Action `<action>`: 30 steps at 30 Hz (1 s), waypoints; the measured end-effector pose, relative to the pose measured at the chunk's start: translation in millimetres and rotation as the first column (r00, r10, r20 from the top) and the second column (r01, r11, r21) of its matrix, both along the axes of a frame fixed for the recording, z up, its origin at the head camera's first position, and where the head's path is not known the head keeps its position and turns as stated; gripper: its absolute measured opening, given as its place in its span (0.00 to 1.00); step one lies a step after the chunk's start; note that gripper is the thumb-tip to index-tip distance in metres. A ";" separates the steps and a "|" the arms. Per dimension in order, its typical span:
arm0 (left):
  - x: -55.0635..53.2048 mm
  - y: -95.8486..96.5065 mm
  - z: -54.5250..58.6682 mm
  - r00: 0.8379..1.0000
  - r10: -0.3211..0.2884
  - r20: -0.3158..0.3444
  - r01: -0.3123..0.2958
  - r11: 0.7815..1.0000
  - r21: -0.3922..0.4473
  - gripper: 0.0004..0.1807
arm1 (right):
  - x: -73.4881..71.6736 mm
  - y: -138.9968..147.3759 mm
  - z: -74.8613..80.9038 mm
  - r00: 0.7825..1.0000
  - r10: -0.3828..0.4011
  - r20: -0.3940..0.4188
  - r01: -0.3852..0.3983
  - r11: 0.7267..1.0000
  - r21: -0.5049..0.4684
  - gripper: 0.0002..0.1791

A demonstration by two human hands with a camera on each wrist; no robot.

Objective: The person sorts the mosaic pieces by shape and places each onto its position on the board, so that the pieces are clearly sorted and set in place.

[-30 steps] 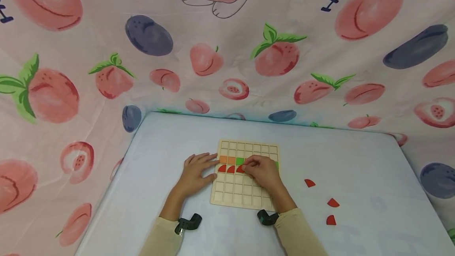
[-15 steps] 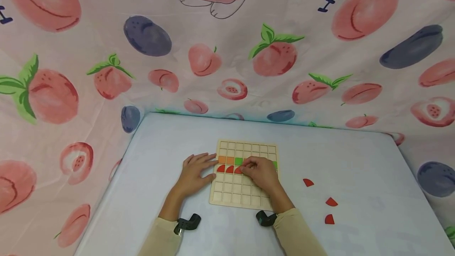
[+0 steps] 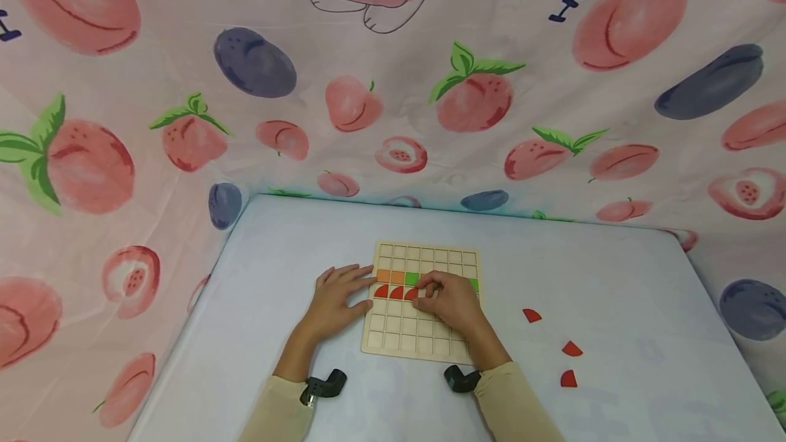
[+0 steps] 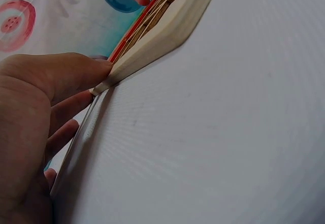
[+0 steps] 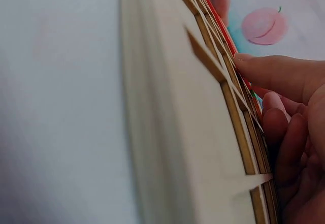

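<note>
A wooden grid board (image 3: 402, 345) lies on the table, with orange and green squares in one row and red quarter-circle pieces in the row below. My left hand (image 3: 334, 302) has its fingers stretched to the board's left edge; in the left wrist view the thumb (image 4: 86, 74) touches that edge. Over the middle of the board is my right hand (image 3: 454, 300), thumb and index fingertips parted beside the third red quarter-circle piece (image 3: 411, 294), which lies in its cell. The right wrist view shows the thumb (image 5: 284, 74) straight and the other fingers bent. This hand covers several cells.
To the right of the board, three loose red quarter-circle pieces lie on the white table (image 3: 645, 305): one (image 3: 531, 315) nearest the board, another (image 3: 572, 348) and a third (image 3: 569, 379) nearer the front. A fruit-print curtain (image 3: 393, 108) hangs behind and at the left.
My right thumb has drawn slightly down and away from the index finger at the third red piece. The left hand stays at the board's edge. The loose pieces keep their places.
</note>
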State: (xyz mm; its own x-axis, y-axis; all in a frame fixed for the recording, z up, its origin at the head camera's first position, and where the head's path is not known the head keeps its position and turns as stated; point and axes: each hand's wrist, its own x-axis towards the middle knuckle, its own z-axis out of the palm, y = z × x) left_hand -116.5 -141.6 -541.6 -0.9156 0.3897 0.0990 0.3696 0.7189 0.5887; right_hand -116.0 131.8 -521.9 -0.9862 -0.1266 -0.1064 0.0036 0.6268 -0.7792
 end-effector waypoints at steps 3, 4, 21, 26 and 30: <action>-0.2 -0.1 0.0 1.000 -0.001 0.005 0.001 1.000 -0.001 0.25 | 0.0 0.3 -0.6 1.000 0.006 -0.011 -0.006 1.000 0.000 0.12; -0.2 -0.2 -0.2 1.000 -0.001 0.003 0.001 1.000 -0.002 0.25 | 0.1 0.3 -0.6 1.000 0.010 -0.016 -0.010 1.000 -0.002 0.12; 0.4 -1.3 -1.3 1.000 -0.007 -0.027 0.007 1.000 0.021 0.26 | 0.6 -1.5 1.6 0.999 0.013 -0.042 -0.013 1.000 0.014 0.10; 0.5 -1.3 -1.1 1.000 -0.006 -0.019 0.006 1.000 0.018 0.26 | 0.4 -1.7 1.3 0.999 0.010 -0.032 -0.010 1.000 0.007 0.10; -0.3 -0.8 -1.8 1.000 0.000 -0.001 0.000 1.000 0.003 0.25 | 0.5 -1.7 1.8 1.000 0.007 -0.024 -0.007 1.000 -0.001 0.10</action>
State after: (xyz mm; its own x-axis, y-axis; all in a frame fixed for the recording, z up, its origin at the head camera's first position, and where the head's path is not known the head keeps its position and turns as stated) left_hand -116.9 -142.4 -543.4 -0.9154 0.3895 0.1014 0.3705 0.7170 0.5904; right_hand -115.5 130.1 -520.1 -0.9876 -0.1332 -0.0827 -0.0192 0.6263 -0.7794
